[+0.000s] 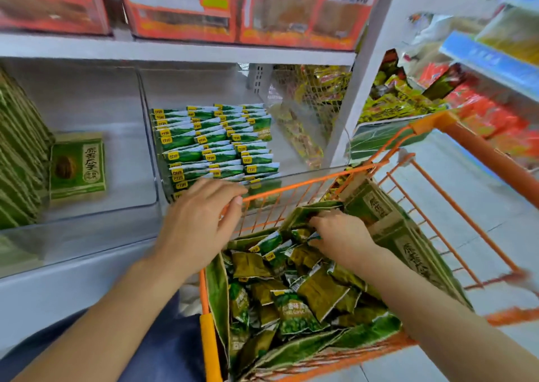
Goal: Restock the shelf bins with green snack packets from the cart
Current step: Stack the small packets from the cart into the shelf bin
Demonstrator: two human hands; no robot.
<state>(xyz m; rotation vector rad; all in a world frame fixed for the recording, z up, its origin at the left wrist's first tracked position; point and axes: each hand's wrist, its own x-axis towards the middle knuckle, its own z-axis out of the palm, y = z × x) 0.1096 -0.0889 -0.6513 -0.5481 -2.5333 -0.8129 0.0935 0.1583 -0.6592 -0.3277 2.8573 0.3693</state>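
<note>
I am at the picking step: my right hand [339, 237] is down in the cart [446, 203] at the lower right of the frame, fingers curled into the heap of green snack packets [294, 291], and it seems to be pinching one or two at the far end of the pile, though the grip itself is partly hidden. My left hand [198, 221] rests on the cart's front rim, fingers relaxed and holding nothing. The clear bin [163, 160] in the middle of the frame already holds neat rows of the same packets [215, 145], with room left at its front edge. Next I judge I need to close on a small bunch, lift it over the rim, and set it upright in line with the front row.
</note>
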